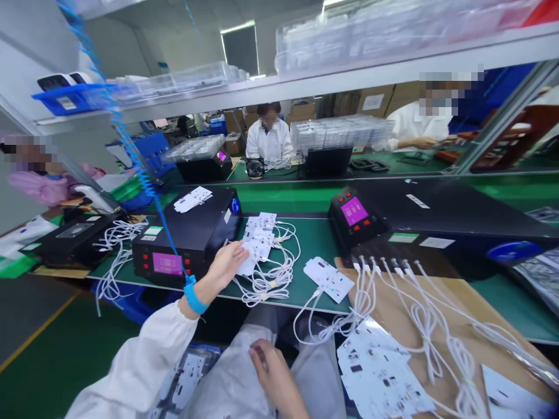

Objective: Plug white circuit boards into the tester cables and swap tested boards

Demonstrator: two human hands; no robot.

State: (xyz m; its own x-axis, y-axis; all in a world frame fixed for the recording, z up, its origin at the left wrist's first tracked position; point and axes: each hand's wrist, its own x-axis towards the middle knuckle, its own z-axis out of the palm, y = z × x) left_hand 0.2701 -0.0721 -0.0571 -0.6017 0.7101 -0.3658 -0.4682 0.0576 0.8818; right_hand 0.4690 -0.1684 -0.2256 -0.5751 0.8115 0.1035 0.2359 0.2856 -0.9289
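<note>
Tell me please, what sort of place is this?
Probably an electronics assembly or testing workshop: long green workbenches in rows, black units with pink screens, bundles of white cables, and a blue anti-static wrist strap with a coiled cord.

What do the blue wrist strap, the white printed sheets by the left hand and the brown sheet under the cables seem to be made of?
The wrist strap looks like matte woven fabric or soft rubber, unclear which. The white printed sheets look like thin matte card or plastic, lying flat with crisp cut edges. The brown sheet looks like plain cardboard, dull tan and unglazed.
</note>
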